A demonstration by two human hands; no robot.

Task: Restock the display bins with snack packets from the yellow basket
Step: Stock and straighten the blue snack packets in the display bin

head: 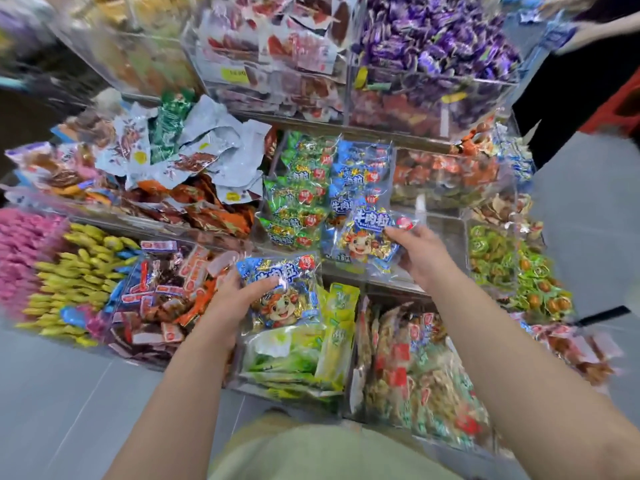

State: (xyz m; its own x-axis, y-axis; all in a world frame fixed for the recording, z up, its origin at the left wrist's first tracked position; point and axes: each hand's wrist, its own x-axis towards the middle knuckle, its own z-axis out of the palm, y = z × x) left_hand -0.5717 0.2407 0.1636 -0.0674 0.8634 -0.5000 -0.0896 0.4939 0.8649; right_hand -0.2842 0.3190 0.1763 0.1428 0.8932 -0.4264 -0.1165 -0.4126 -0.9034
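My right hand (420, 252) pinches a blue packet (363, 244) just in front of the blue stack (363, 168). My left hand (235, 296) grips a second packet (282, 296) lower down. I should slide each in straight, picture facing out.

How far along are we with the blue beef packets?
Done: a blue packet stack sits in the middle bin. In hand: the right hand holds one blue packet at that bin's front; the left hand holds a second blue packet lower down. Left: both need placing; the yellow basket is out of view.
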